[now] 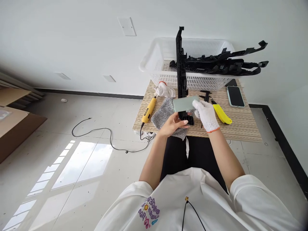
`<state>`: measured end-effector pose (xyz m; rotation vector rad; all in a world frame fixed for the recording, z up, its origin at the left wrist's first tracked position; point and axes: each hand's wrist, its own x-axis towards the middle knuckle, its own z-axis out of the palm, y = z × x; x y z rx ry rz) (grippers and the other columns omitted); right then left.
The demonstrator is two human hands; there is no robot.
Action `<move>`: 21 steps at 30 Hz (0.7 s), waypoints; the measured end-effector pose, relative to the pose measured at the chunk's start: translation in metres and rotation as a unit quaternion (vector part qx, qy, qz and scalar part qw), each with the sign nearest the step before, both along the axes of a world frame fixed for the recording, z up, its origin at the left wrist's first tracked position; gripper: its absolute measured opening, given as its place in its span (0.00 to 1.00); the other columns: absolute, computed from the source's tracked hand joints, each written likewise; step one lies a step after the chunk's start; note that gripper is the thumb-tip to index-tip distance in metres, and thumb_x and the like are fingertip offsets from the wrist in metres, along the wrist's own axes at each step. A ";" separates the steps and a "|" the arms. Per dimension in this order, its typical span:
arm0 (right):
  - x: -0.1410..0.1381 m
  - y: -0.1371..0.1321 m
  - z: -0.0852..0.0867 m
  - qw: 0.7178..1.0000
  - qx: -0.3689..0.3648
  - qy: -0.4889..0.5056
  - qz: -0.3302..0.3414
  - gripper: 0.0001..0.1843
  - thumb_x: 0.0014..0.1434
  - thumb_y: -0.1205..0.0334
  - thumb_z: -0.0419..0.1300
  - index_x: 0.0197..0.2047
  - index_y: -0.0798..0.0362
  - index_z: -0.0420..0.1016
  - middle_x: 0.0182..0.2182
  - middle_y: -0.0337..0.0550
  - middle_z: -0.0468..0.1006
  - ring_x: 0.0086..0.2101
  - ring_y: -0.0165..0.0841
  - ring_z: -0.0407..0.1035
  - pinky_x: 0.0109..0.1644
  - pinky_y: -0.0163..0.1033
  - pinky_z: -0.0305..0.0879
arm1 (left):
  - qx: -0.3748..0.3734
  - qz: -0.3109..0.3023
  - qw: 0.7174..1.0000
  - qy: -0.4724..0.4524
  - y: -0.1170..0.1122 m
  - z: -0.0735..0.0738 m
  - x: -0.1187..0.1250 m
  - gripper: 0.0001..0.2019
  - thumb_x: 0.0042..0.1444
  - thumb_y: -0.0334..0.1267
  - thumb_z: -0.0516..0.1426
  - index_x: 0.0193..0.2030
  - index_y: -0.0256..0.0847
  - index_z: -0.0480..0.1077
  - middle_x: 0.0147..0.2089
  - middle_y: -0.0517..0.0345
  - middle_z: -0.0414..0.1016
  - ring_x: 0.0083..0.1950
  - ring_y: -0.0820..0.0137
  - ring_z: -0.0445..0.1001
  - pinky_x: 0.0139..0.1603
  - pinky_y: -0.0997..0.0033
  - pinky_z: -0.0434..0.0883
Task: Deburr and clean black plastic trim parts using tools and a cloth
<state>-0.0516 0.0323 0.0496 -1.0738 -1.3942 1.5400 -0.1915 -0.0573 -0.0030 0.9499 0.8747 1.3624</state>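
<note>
My bare left hand [171,125] is wrapped round the lower end of a long black plastic trim part [182,77], which stands up over the table and in front of the basket. My right hand [206,115], in a white knit glove with an orange cuff, pinches the right end of a pale green rectangular sheet [183,104]. That sheet lies across the front of the black part, just above my left hand, and hides a stretch of it. I cannot tell if the two touch. Beneath my left hand spreads a grey cloth [161,117].
A white plastic basket [156,69] at the back holds several black plastic parts [223,62] jutting out rightward. On the wooden table [240,126] lie a yellow corded tool [149,110], a white glove [166,90], a black caliper [206,95], a yellow-handled brush [221,114] and a phone [235,96].
</note>
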 end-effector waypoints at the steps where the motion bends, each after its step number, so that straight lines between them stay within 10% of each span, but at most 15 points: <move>1: 0.000 -0.001 0.001 1.000 -0.003 0.008 -0.009 0.22 0.54 0.52 0.65 0.20 0.51 0.60 0.13 0.31 0.60 0.15 0.22 0.53 0.18 0.30 0.49 | -0.001 -0.003 1.000 0.001 0.000 0.000 0.000 0.22 0.53 0.42 0.68 0.53 0.42 0.71 0.61 0.48 0.71 0.60 0.52 0.71 0.46 0.62 0.81; 7: 0.012 -0.008 0.005 0.989 -0.026 0.073 0.125 0.08 0.55 0.57 0.64 0.36 0.50 0.72 0.13 0.26 0.58 0.13 0.21 0.48 0.16 0.29 0.43 | 0.000 0.006 1.000 0.005 0.000 0.000 -0.001 0.25 0.51 0.45 0.69 0.54 0.41 0.71 0.61 0.46 0.71 0.61 0.51 0.70 0.46 0.61 0.81; 11: 0.034 -0.004 0.003 0.972 -0.043 0.187 0.135 0.21 0.52 0.59 0.65 0.50 0.43 0.70 0.22 0.29 0.70 0.20 0.26 0.61 0.22 0.31 0.57 | 0.003 0.011 1.000 0.001 -0.001 -0.001 -0.003 0.25 0.50 0.46 0.69 0.52 0.41 0.71 0.59 0.47 0.72 0.57 0.54 0.74 0.43 0.63 0.81; 17: 0.053 -0.013 0.001 0.977 -0.018 0.185 0.104 0.21 0.48 0.43 0.61 0.42 0.43 0.66 0.32 0.38 0.72 0.28 0.33 0.68 0.28 0.40 0.66 | 0.006 0.031 0.999 -0.018 0.002 -0.005 -0.003 0.22 0.48 0.48 0.70 0.48 0.42 0.73 0.57 0.50 0.74 0.53 0.59 0.76 0.43 0.66 0.79; 21: 0.050 -0.024 -0.005 0.993 -0.009 0.107 0.043 0.15 0.49 0.54 0.63 0.32 0.46 0.58 0.28 0.33 0.65 0.22 0.26 0.59 0.23 0.35 0.61 | 0.018 0.054 0.998 -0.014 0.006 -0.008 -0.003 0.26 0.42 0.50 0.72 0.46 0.42 0.75 0.52 0.51 0.77 0.50 0.61 0.77 0.41 0.69 0.78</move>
